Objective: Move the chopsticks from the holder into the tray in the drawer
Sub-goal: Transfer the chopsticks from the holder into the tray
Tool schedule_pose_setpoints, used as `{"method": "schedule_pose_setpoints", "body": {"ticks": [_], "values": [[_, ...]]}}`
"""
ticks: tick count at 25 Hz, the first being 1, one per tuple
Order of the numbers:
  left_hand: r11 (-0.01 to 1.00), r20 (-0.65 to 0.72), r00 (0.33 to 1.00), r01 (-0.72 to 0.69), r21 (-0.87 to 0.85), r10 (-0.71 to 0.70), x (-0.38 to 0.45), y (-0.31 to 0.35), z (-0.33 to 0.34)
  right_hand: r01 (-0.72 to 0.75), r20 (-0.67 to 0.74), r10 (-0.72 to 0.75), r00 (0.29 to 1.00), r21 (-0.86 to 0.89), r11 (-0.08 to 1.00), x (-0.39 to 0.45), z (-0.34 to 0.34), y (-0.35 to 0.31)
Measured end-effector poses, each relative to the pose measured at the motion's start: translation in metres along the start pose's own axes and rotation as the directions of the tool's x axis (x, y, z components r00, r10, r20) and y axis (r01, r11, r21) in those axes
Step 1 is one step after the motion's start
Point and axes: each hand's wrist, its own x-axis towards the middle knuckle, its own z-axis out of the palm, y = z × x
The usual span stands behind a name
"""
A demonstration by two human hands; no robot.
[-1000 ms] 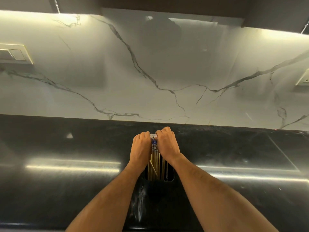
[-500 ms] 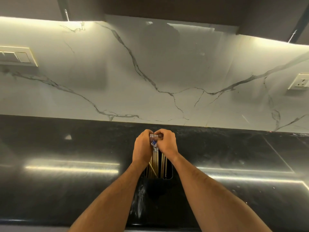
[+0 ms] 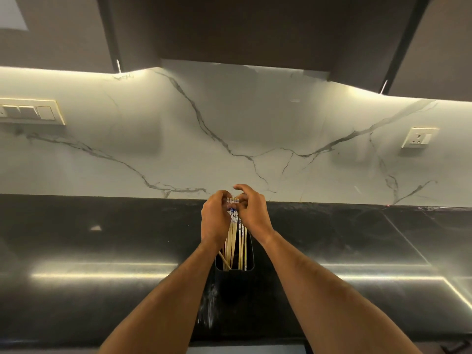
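A bundle of pale wooden chopsticks (image 3: 233,238) with blue-and-white patterned tops stands in a black holder (image 3: 233,279) on the dark counter. My left hand (image 3: 215,221) grips the upper part of the bundle from the left, fingers curled round it. My right hand (image 3: 251,213) pinches the tops from the right, with the forefinger raised above them. The lower ends sit inside the holder. One stick leans askew at the holder's left. No drawer or tray is in view.
The glossy black counter (image 3: 102,246) runs left and right. Behind it rises a white marble backsplash (image 3: 229,129) with a switch plate (image 3: 30,112) at left and a socket (image 3: 419,140) at right. Dark cabinets (image 3: 242,29) hang overhead.
Both hands have gathered the chopstick tops and raised them a little; the fingers went from lying flat beside the bundle to curling round it. The camera tilted upward.
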Motion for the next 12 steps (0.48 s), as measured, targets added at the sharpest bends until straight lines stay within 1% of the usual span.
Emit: {"method": "schedule_pose_setpoints", "body": {"ticks": [3,6,10,12], "values": [[0.998,-0.012,0.999,-0.046,-0.042,0.046,-0.001,0.021,-0.012,0.046,0.011,-0.046,0.999,0.004,0.999,-0.003,-0.013,-0.021],[0.995,-0.025,0.996,-0.091,-0.05,0.09,-0.003,0.037,-0.022,0.065,0.003,-0.065,0.998,-0.012,0.998,-0.008,-0.022,-0.038],[0.99,-0.026,0.99,-0.139,-0.039,0.138,-0.007,0.053,-0.033,0.134,0.016,-0.133,0.991,-0.124,0.983,-0.015,-0.035,-0.056],[0.986,-0.018,0.988,-0.152,-0.065,0.151,-0.01,0.061,-0.038,0.142,0.038,-0.138,0.99,-0.137,0.98,-0.018,-0.041,-0.064]]}}
